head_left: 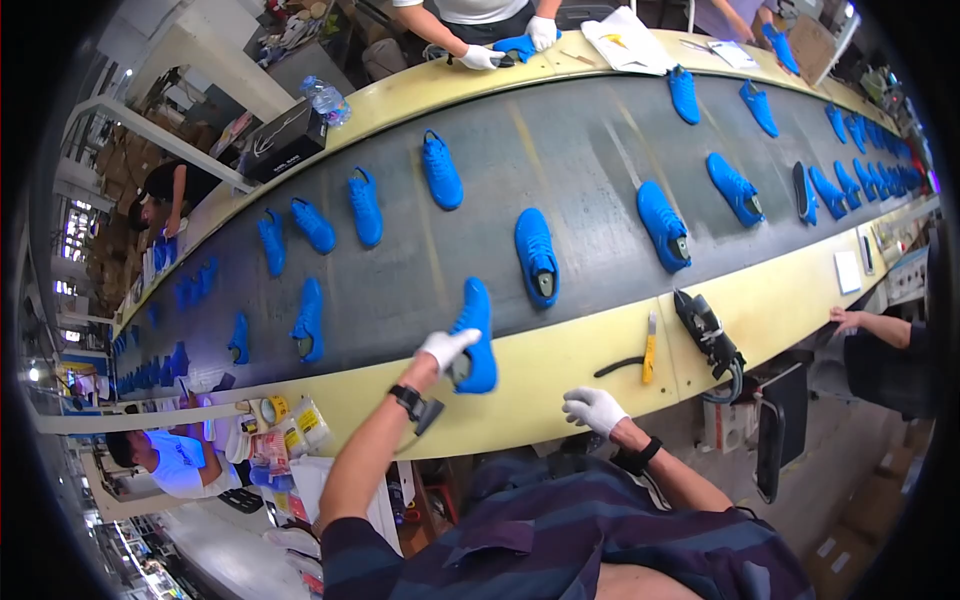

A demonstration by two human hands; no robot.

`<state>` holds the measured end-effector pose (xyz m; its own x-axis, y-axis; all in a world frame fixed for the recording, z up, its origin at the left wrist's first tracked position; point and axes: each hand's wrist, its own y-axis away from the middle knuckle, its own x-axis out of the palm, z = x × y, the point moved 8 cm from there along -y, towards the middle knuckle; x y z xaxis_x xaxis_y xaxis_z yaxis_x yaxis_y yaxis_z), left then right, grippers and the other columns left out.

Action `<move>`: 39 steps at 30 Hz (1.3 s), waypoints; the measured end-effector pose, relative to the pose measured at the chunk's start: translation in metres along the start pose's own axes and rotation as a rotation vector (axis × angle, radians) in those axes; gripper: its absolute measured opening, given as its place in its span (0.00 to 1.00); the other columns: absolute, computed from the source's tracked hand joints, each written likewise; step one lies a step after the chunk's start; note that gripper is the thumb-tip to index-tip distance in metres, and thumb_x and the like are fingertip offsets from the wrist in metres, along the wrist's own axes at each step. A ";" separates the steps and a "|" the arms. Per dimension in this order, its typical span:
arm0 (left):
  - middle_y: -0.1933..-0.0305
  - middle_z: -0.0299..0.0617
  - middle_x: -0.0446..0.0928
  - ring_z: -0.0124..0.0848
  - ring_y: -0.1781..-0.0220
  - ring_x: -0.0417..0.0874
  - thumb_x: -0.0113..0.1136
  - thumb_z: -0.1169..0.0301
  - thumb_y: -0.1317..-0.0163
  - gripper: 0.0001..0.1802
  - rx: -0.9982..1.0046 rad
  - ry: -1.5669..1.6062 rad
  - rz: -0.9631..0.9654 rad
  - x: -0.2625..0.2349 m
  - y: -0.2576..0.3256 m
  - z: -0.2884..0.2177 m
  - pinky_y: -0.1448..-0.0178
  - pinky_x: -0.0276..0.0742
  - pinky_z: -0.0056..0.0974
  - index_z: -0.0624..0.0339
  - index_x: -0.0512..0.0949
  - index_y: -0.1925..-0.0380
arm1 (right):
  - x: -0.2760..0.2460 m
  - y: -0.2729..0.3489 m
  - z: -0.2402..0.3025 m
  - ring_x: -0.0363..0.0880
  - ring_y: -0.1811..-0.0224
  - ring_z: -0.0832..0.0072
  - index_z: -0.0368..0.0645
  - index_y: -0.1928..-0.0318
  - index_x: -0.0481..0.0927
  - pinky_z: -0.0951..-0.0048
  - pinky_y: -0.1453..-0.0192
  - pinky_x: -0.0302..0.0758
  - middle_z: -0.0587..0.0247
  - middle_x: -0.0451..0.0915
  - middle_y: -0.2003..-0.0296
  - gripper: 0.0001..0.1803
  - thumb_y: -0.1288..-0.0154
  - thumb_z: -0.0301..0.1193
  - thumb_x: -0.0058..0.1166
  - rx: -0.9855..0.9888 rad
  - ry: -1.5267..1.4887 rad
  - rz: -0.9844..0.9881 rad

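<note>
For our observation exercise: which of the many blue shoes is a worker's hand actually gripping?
The blue shoe straddling the belt's near edge; the gloved left hand grips it, while the others lie untouched.

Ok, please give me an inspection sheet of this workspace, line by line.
Surface: dark conveyor belt with pale yellow edge.
Job's things: blue shoe at the near edge, under the left hand.
Clutter: yellow-handled tool, black tool, tape rolls.
Grippers: both hands gloved white; right hand rests on the edge, empty.
Cables: black cable from the black tool.
Surroundings: many blue shoes along the belt; other people at both sides.
</note>
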<state>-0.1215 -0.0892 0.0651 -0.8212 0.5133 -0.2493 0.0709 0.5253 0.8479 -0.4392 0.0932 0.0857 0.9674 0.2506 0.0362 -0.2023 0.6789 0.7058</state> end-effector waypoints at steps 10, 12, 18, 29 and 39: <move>0.27 0.55 0.77 0.53 0.28 0.80 0.74 0.47 0.41 0.53 0.018 -0.396 -0.627 -0.147 -0.072 -0.015 0.27 0.78 0.53 0.51 0.60 0.20 | -0.022 0.002 -0.033 0.92 0.59 0.67 0.30 0.42 0.85 0.66 0.51 0.86 0.49 0.91 0.58 0.23 0.27 0.37 0.59 0.077 0.204 -0.091; 0.26 0.59 0.75 0.58 0.28 0.79 0.72 0.46 0.41 0.53 0.155 -0.223 -0.700 -0.163 -0.057 0.023 0.28 0.77 0.54 0.54 0.61 0.20 | -0.011 0.009 -0.024 0.91 0.59 0.67 0.31 0.43 0.85 0.67 0.50 0.86 0.50 0.91 0.58 0.22 0.26 0.37 0.59 0.048 0.208 -0.066; 0.28 0.61 0.75 0.55 0.25 0.75 0.63 0.55 0.31 0.38 0.335 -0.405 -0.761 -0.015 -0.023 0.080 0.26 0.74 0.56 0.60 0.67 0.24 | 0.012 0.086 0.085 0.89 0.57 0.70 0.40 0.49 0.89 0.68 0.48 0.84 0.59 0.91 0.60 0.16 0.25 0.39 0.62 -0.219 0.227 0.072; 0.47 0.63 0.87 0.61 0.44 0.88 0.65 0.56 0.41 0.27 0.225 -0.578 -0.458 0.144 -0.036 0.127 0.41 0.83 0.57 0.66 0.85 0.48 | 0.114 0.371 0.282 0.83 0.46 0.47 0.37 0.45 0.81 0.55 0.41 0.79 0.41 0.83 0.50 0.21 0.19 0.44 0.58 -1.342 0.052 1.020; 0.45 0.64 0.86 0.64 0.43 0.86 0.61 0.61 0.38 0.25 0.297 -0.636 -0.440 0.168 -0.037 0.097 0.41 0.82 0.55 0.67 0.84 0.46 | 0.106 0.452 0.310 0.83 0.53 0.44 0.43 0.50 0.78 0.55 0.53 0.80 0.46 0.82 0.56 0.13 0.24 0.37 0.64 -1.543 0.418 0.828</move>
<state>-0.2074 0.0439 -0.0538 -0.3376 0.4584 -0.8221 0.0380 0.8793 0.4747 -0.3814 0.2125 0.6284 0.5026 0.7973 -0.3342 -0.7442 0.2022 -0.6367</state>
